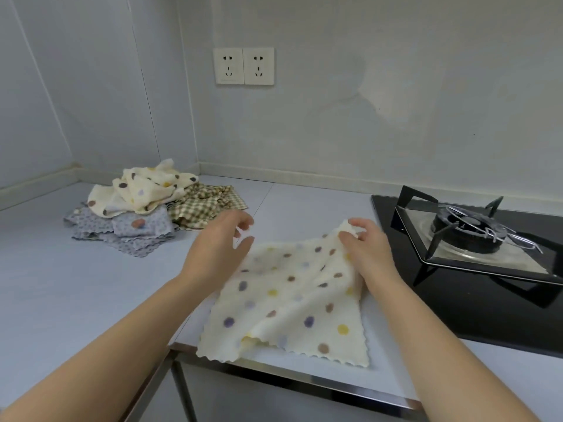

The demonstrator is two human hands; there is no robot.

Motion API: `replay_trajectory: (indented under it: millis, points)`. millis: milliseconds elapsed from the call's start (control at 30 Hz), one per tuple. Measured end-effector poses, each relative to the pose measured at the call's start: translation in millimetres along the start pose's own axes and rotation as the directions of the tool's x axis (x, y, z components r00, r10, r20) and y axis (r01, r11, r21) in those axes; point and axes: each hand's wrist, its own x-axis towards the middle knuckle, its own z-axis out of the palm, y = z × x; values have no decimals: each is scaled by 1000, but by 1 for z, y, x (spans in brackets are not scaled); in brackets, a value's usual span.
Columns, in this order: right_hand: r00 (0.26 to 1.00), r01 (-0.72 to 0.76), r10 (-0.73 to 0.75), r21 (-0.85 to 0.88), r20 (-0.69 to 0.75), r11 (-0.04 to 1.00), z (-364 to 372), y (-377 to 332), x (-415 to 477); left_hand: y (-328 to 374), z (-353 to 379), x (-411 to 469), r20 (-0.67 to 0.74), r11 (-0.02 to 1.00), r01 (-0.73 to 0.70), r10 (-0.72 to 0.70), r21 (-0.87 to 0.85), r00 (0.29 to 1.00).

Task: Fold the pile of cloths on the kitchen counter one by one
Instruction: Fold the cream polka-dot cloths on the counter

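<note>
A cream cloth (289, 300) with coloured dots lies on the counter (76, 284) at its near edge, and its far edge is lifted. The right hand (365, 251) pinches the far right corner between thumb and fingers. The left hand (219, 248), blurred, has curled fingers pinching the far left corner. At the far left sits the pile of cloths (152, 208): another dotted one on top, with checked and flowered ones beneath. To the right is a black gas stove (469, 236). Two sockets (243, 66) are on the far wall.
</note>
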Motion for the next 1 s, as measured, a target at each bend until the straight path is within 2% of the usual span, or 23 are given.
replay_trajectory:
  millis: [100, 133, 167, 233, 300, 333, 367, 433, 467, 500, 567, 633, 700, 800, 900, 1000]
  points:
    - [938, 306, -339, -291, -71, 906, 3, 0, -7, 12, 13, -7, 287, 983, -106, 59, 153, 956]
    - [921, 354, -388, -325, -44, 877, 4, 0, -9, 13, 16, -8, 365, 960, -159, 66, 231, 929]
    - [926, 359, -377, -325, 10, 875, 6, 0, -10, 12, 18, -7, 419, 934, -193, 52, 302, 906]
    - [950, 304, -246, -376, 193, 875, 12, 1, -14, 8, 19, -8, 475, 911, -171, -31, 376, 879]
    - [924, 322, -136, -534, 359, 782, 15, 4, -17, -1, 19, -10, 517, 930, -88, -119, 357, 848]
    - [907, 349, -113, -574, 406, 741, 16, 3, -18, -6, 19, -11, 519, 938, -47, -148, 344, 842]
    - [892, 369, -103, -580, 440, 726, 16, 2, -19, -10, 19, -11, 478, 946, -12, -154, 325, 865]
    - [876, 407, -121, -579, 468, 706, 17, 1, -21, -12, 19, -10, 256, 959, -41, -33, 279, 966]
    - [882, 415, -165, -564, 441, 714, 17, 1, -20, -11, 18, -9, 160, 967, -70, 31, 244, 987]
    - [894, 413, -219, -528, 391, 742, 17, 2, -20, -6, 15, -8, 134, 977, -78, 52, 201, 990]
    - [917, 380, -254, -481, 307, 790, 18, 0, -22, -2, 15, -9, 267, 981, -109, 64, 159, 962]
    - [919, 364, -216, -504, 329, 783, 20, 1, -24, -5, 20, -11, 404, 964, -196, 110, 177, 908]
    - [910, 366, -187, -502, 371, 783, 23, 3, -24, -10, 25, -14, 457, 968, -196, 106, 155, 883]
    - [893, 374, -194, -430, 406, 822, 25, 3, -25, -12, 25, -15, 390, 979, -179, 128, 95, 912]
    - [861, 433, -248, -384, 444, 815, 24, 3, -28, -14, 24, -11, 333, 964, -249, 206, 89, 920]
    - [805, 480, -211, -398, 555, 782, 25, 4, -30, -16, 28, -10, 280, 965, -248, 218, 78, 935]
